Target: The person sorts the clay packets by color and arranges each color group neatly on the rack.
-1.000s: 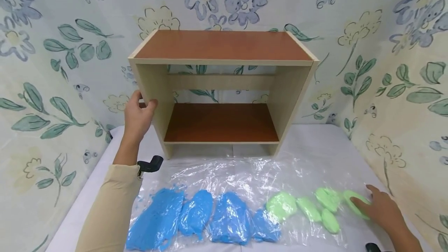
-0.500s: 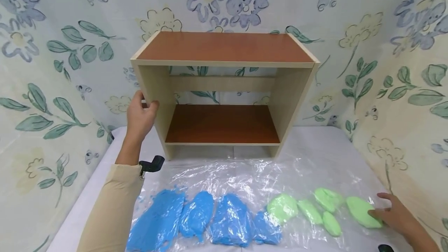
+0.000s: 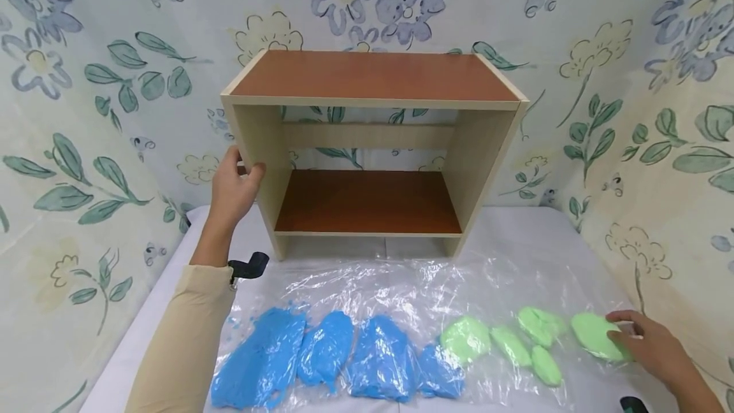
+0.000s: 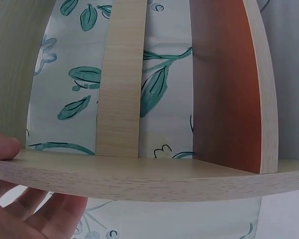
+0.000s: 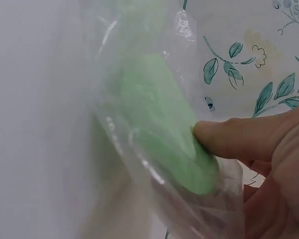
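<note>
A small shelf unit [image 3: 373,75] with reddish-brown boards stands at the table's back. My left hand [image 3: 234,190] grips the front edge of its left side panel [image 4: 139,181], thumb inside and fingers outside, as the left wrist view shows. At the far right my right hand [image 3: 654,343] pinches the rightmost green lump [image 3: 599,336] through clear plastic film. In the right wrist view the thumb of that hand [image 5: 264,159] presses on the green lump [image 5: 164,119], and the fingers behind are partly hidden by the plastic.
Several blue lumps [image 3: 260,359] lie under the plastic sheet [image 3: 367,285] at the front left and centre. Other green lumps [image 3: 466,340] lie right of them. A white cloth [image 3: 527,234] covers the table, and flowered fabric [image 3: 137,196] hangs behind and beside it.
My right hand has moved right, and the rightmost green lump has shifted slightly right and now lies flatter. My left hand keeps its grip on the panel; the whole view has shifted slightly.
</note>
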`<state>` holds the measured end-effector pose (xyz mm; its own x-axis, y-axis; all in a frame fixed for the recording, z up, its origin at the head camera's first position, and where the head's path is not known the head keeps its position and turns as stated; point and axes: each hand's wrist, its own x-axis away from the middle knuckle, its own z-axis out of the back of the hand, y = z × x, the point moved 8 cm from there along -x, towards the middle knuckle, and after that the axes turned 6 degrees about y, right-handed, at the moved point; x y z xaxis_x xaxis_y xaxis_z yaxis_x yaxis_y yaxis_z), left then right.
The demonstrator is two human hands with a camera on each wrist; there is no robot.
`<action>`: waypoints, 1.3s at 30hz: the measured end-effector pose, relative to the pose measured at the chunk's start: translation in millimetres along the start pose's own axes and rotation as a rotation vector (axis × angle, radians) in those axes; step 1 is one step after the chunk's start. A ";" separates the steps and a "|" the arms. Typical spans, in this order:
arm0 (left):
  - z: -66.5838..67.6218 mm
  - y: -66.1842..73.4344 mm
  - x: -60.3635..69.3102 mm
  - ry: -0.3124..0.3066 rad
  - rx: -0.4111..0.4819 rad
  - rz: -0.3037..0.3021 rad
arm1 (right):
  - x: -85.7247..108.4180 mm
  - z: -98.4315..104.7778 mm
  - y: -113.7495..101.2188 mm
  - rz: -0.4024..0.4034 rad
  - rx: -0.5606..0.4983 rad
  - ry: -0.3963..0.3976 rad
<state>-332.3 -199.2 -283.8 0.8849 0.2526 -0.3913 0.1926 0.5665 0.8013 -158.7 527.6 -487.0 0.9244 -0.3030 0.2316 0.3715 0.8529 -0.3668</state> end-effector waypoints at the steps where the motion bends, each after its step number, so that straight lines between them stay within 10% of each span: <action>1: -0.3 1.2 -0.1 -0.003 -0.006 -0.001 | 0.9 3.8 -5.5 0.038 0.012 0.028; 10: -1.8 0.5 0.7 -0.020 0.003 0.002 | 10.9 27.0 -41.0 0.106 0.065 0.204; 20: 1.7 2.6 -0.6 -0.015 0.012 -0.005 | 47.0 52.7 -109.4 0.353 0.046 0.458; 39: 1.8 -1.3 1.7 -0.020 0.040 0.030 | 111.4 44.7 -233.5 0.842 0.100 0.631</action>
<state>-330.3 -200.9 -284.7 0.8989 0.2525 -0.3582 0.1826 0.5272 0.8299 -146.4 313.6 -335.3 0.7685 0.2613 -0.5840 -0.3932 0.9130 -0.1089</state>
